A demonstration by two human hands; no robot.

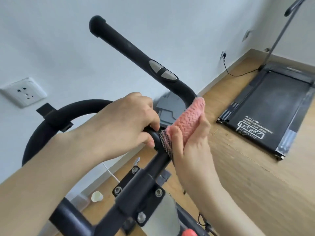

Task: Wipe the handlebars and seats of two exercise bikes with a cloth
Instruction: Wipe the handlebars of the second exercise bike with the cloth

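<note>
1. Bolts [141, 217] and a black clamp plate [139, 198] sit nearest us at 6 o'clock, where the blurred black stem of the bike rises toward the bar.
2. Just above, we see our left hand [126, 120] curled round the handlebar [136, 53] near its middle, knuckles up, fingertips tucked under the tube.
3. Right beside it, toward 3 o'clock, our right hand [190, 142] wraps the pink cloth [187, 116] round the bend of the bar, fingers folded over the fabric and pressing it against the tube; a dark mesh edge of the cloth shows between the two hands.
4. From the cloth the right arm of the bar runs up toward 11 o'clock, carrying a grey sensor pad [162, 71] midway and ending in a rounded black grip.
5. At 9 o'clock the left arm of the bar curves away in a loop.
6. Down at 7 o'clock a small white cup [96, 196] lies on the wooden floor [255, 167].
7. Farther off, at 2 o'clock, a treadmill [272, 108] lies flat on the floor by the wall.
8. On the wall at 9 o'clock sits a white socket [23, 92].
</note>
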